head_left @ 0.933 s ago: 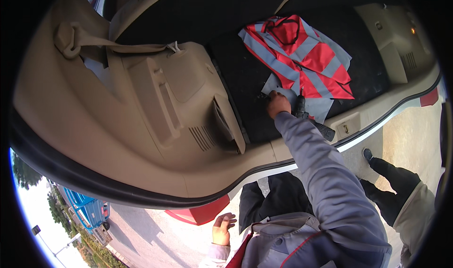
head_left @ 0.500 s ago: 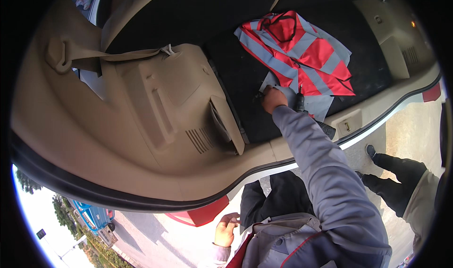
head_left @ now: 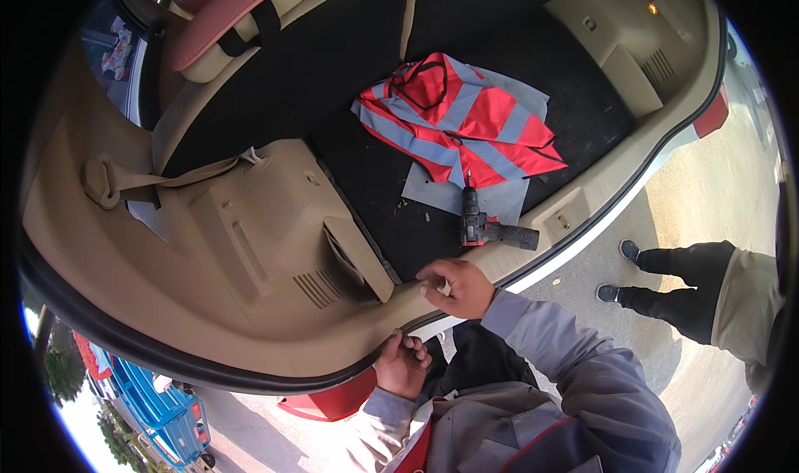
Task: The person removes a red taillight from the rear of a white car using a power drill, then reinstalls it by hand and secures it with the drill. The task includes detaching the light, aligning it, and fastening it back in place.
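My right hand (head_left: pixel 459 288) is over the cargo sill at the rear opening. Its thumb and fingers are bent together, with a small pale bit showing between them that I cannot make out. My left hand (head_left: pixel 401 365) is lower and to the left, beside the rim of the opening. Its fingers curl toward the palm, and whatever they hold, if anything, is hidden. Beyond the right hand, a black and red cordless drill (head_left: pixel 476 223) lies on a grey sheet (head_left: pixel 433 191). A red safety vest (head_left: pixel 466 123) with grey stripes is spread out past it on the dark cargo floor.
Beige side trim (head_left: pixel 250 223) with a seat belt (head_left: pixel 183 176) lines the left. The sill (head_left: pixel 508 261) has a latch at its middle. Small pale specks are on the cargo floor near the sheet. A person (head_left: pixel 699 290) stands outside at right; a blue vehicle (head_left: pixel 158 398) is at lower left.
My right hand has come back from the grey sheet to the sill, uncovering the drill. My left hand has risen slightly, closer to the right one. The view has shifted, showing a pink seat part.
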`<action>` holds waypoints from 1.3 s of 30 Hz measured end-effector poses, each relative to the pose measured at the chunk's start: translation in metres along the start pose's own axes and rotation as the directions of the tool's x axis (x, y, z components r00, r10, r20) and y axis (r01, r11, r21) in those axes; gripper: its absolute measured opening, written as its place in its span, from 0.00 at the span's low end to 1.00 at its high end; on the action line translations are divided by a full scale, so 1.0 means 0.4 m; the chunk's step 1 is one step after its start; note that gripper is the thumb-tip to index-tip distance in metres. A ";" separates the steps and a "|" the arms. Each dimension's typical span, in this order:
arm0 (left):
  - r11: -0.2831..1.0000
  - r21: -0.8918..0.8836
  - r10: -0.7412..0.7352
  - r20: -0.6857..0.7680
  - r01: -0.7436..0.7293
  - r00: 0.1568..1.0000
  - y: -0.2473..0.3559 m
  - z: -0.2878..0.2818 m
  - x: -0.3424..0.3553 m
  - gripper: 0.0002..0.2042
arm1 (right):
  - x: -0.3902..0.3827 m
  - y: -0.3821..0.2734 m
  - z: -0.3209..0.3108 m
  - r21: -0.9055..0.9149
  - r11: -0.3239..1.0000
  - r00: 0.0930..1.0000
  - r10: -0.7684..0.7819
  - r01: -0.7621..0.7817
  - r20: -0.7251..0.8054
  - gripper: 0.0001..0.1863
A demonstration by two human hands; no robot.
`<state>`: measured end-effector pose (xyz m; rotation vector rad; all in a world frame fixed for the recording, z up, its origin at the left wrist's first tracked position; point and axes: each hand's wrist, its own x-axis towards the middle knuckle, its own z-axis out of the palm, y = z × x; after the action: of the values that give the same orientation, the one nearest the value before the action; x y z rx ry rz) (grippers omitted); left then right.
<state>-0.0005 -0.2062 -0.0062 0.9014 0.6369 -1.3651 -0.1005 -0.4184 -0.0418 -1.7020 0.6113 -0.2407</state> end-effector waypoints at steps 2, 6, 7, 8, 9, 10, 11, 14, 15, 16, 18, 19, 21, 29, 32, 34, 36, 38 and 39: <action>0.990 0.142 -0.009 -0.030 0.013 1.000 -0.024 -0.010 -0.021 0.14 | 0.059 0.116 -0.095 -0.624 0.775 0.974 -0.049 -0.103 -0.221 0.24; 0.965 0.259 -0.039 0.022 0.032 0.999 -0.034 -0.028 -0.061 0.10 | 0.089 0.279 -0.173 -0.859 0.372 0.877 0.453 -0.352 -0.163 0.39; 0.966 0.254 -0.052 0.000 0.051 0.999 -0.031 -0.031 -0.066 0.09 | 0.085 0.301 -0.178 -0.859 0.370 0.844 0.522 -0.354 -0.123 0.41; 0.971 0.233 -0.057 0.010 0.053 0.998 -0.032 -0.033 -0.072 0.09 | 0.078 0.315 -0.179 -0.857 0.376 0.850 0.512 -0.352 -0.125 0.40; 0.960 0.276 -0.050 0.024 0.042 0.998 -0.030 -0.034 -0.077 0.10 | 0.079 0.322 -0.180 -0.855 0.383 0.857 0.500 -0.349 -0.126 0.39; 0.947 0.320 -0.043 0.042 0.027 0.998 -0.026 -0.033 -0.081 0.10 | 0.081 0.323 -0.183 -0.854 0.381 0.856 0.501 -0.353 -0.130 0.39; 0.926 0.378 -0.032 0.040 0.015 0.999 -0.019 -0.032 -0.086 0.11 | 0.077 0.315 -0.180 -0.856 0.380 0.865 0.483 -0.350 -0.140 0.38; 0.918 0.397 -0.064 0.159 -0.005 0.985 -0.007 -0.027 -0.107 0.14 | 0.036 0.257 -0.177 -0.803 0.447 0.849 0.513 -0.394 -0.131 0.42; 0.909 0.416 -0.075 0.189 -0.010 0.979 -0.004 -0.027 -0.114 0.14 | -0.006 0.227 -0.178 -0.714 0.540 0.850 0.506 -0.444 -0.146 0.44; 0.901 0.435 -0.082 0.202 -0.014 0.976 -0.001 -0.030 -0.122 0.14 | -0.058 0.190 -0.169 -0.608 0.646 0.876 0.439 -0.461 -0.198 0.43; 0.886 0.464 -0.099 0.244 -0.026 0.965 0.000 -0.032 -0.126 0.14 | -0.182 0.096 -0.150 -0.396 0.800 0.882 0.331 -0.451 -0.335 0.43; 0.892 0.453 -0.126 0.268 -0.009 0.955 0.003 -0.034 -0.129 0.14 | -0.251 0.043 -0.133 -0.229 0.906 0.895 0.259 -0.355 -0.362 0.41; 0.882 0.471 -0.134 0.238 0.007 0.962 0.007 -0.036 -0.132 0.14 | -0.391 -0.070 -0.083 -0.004 0.973 0.883 0.209 -0.232 -0.421 0.36; 0.885 0.465 -0.185 0.299 0.026 0.936 0.034 -0.024 -0.171 0.16 | -0.779 -0.349 0.240 0.084 0.993 0.864 0.110 -0.079 -0.491 0.22; 0.925 0.379 -0.155 0.280 0.039 0.947 0.040 -0.041 -0.207 0.17 | -0.851 -0.400 0.370 0.001 1.000 0.881 -0.006 0.007 -0.473 0.33; 0.943 0.331 -0.152 0.310 0.043 0.939 0.047 -0.059 -0.243 0.18 | -0.873 -0.422 0.436 -0.051 0.999 0.877 -0.027 0.003 -0.479 0.38; 0.935 0.354 -0.136 0.311 0.018 0.941 0.052 -0.071 -0.279 0.17 | -0.884 -0.439 0.491 -0.125 0.992 0.894 -0.088 0.037 -0.440 0.40; 0.948 0.311 -0.148 0.228 0.072 0.962 0.063 -0.086 -0.315 0.15 | -0.894 -0.454 0.541 -0.149 0.986 0.894 -0.128 0.070 -0.429 0.39; 0.944 0.325 -0.142 0.230 0.062 0.963 0.067 -0.097 -0.334 0.14 | -0.897 -0.457 0.562 -0.159 0.985 0.879 -0.139 0.074 -0.456 0.37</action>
<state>0.0134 -0.1019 0.0884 0.9365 0.2768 -1.6755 -0.2452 -0.0215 0.1432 -1.8233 0.9046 -0.7186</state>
